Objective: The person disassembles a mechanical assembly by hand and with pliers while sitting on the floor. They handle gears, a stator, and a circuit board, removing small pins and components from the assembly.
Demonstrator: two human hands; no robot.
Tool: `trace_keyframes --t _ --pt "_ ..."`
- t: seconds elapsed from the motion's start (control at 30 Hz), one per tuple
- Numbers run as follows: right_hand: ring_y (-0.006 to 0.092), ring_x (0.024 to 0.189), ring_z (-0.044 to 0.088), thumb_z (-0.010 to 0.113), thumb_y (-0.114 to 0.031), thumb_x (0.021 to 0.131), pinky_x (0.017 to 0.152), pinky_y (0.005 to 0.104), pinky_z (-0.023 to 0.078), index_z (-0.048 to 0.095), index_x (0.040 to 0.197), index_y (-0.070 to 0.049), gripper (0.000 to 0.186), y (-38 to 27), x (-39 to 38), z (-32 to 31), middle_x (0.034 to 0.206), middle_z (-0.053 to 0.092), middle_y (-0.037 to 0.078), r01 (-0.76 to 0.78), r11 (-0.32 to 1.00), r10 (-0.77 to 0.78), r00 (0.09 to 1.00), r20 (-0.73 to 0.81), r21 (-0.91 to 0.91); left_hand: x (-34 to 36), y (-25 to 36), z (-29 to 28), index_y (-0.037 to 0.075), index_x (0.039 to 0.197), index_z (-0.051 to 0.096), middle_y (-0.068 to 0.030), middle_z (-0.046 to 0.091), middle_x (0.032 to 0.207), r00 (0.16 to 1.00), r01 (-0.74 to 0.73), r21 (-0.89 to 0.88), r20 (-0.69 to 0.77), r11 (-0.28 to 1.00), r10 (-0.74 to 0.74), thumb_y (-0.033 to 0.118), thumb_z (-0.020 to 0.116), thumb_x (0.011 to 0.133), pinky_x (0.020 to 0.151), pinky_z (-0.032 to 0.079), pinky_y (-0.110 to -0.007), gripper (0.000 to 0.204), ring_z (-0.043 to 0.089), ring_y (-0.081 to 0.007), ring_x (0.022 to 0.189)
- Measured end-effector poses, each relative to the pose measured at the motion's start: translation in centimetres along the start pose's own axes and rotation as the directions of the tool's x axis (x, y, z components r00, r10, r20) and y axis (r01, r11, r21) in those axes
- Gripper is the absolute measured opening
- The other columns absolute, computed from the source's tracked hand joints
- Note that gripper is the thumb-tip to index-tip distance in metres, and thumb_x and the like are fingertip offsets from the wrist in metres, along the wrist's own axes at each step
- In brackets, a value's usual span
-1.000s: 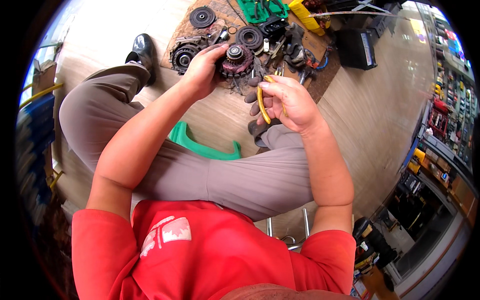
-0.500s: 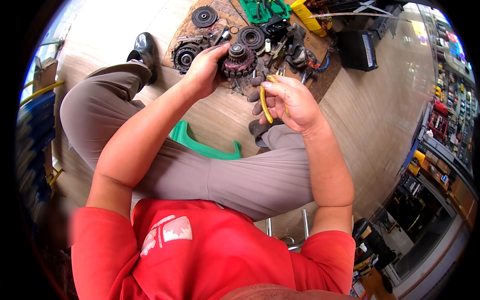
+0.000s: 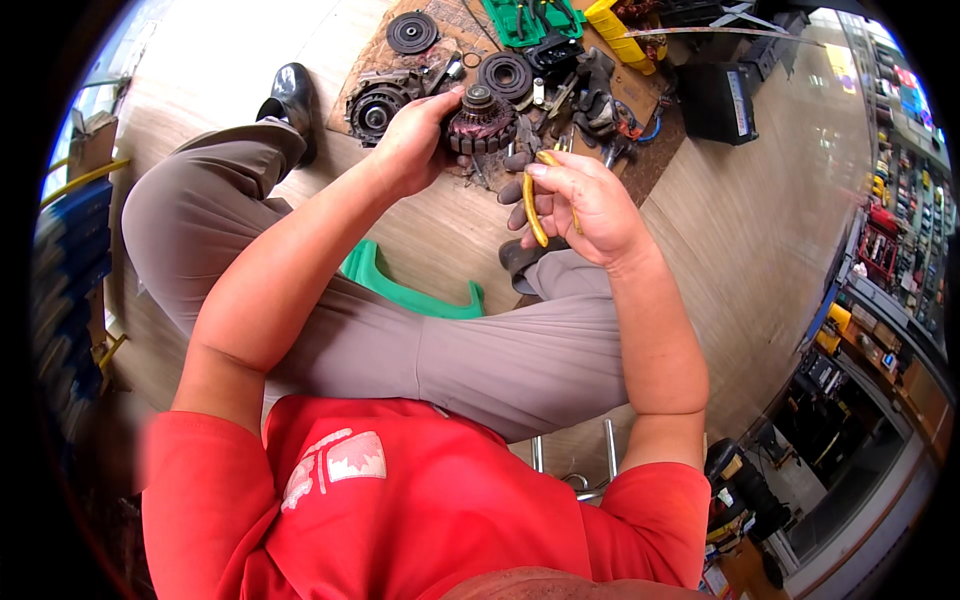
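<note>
My left hand (image 3: 415, 140) is closed on the left side of a wound rotor (image 3: 482, 132). The rotor has dark reddish copper windings, a toothed lower rim and a round metal shaft end on top. To its lower right, my right hand (image 3: 585, 205) holds yellow-handled pliers (image 3: 533, 208). One handle crosses in front of the fingers and the other lies partly behind the thumb side. The jaws point up toward the loose parts and are hard to make out. Dark grime covers the right fingertips.
A stained cardboard sheet (image 3: 362, 62) bears a round metal housing (image 3: 375, 115), a pulley (image 3: 411, 33), a ring-shaped part (image 3: 504, 75), dark gloves (image 3: 597, 90) and a green tool case (image 3: 530, 18). A black battery (image 3: 715, 102) stands at right. A green plastic stool (image 3: 410, 293) shows below my legs.
The rotor has tilted slightly in my left hand, showing more of its upper windings. My right hand and the pliers have hardly moved.
</note>
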State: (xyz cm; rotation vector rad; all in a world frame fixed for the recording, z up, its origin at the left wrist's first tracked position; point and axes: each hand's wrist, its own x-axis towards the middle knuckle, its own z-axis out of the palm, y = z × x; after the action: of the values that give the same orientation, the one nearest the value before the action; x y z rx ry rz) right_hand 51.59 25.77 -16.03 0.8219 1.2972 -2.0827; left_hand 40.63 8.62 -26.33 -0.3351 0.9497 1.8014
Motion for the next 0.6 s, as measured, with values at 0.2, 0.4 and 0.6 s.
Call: trace_keyframes --t 0.2,0.4,0.6 --pt "0.0239 0.073 0.066 0.052 -0.016 0.095 0.055 0.0362 0.057 0.053 0.108 0.001 0.022 0.08 0.04 -0.01 0.093 0.063 0.014 -0.013 1.0 0.013 1.0 0.018 0.007 0.04 -0.11 0.44 0.005 0.119 0.057 -0.0068 0.066 0.113 0.998 -0.031 -0.067 -0.05 0.997 0.027 0.029 0.042 0.101 0.075 0.052 -0.033 0.034 0.065 -0.0168 0.097" --pt "0.0265 0.073 0.066 0.052 -0.019 0.096 0.055 0.0381 0.056 0.053 0.113 0.0 0.025 0.36 0.04 0.19 0.093 0.064 0.015 -0.055 0.998 0.054 0.997 0.049 0.015 -0.19 -0.09 0.3 0.011 0.117 0.058 -0.0034 0.067 0.104 0.994 -0.098 -0.04 -0.058 0.994 0.096 0.028 0.046 0.099 0.064 0.055 -0.032 0.027 0.067 -0.0147 0.087" --pt "0.0274 0.072 0.066 0.052 -0.02 0.096 0.054 0.0391 0.056 0.053 0.111 0.001 0.025 0.54 0.06 0.24 0.093 0.064 0.016 -0.091 0.994 0.085 0.99 0.11 0.051 -0.74 0.21 0.79 0.007 0.125 0.05 -0.0076 0.063 0.112 0.992 -0.118 -0.044 -0.04 0.992 0.117 0.023 0.046 0.099 0.074 0.056 -0.038 0.031 0.064 -0.0196 0.097"
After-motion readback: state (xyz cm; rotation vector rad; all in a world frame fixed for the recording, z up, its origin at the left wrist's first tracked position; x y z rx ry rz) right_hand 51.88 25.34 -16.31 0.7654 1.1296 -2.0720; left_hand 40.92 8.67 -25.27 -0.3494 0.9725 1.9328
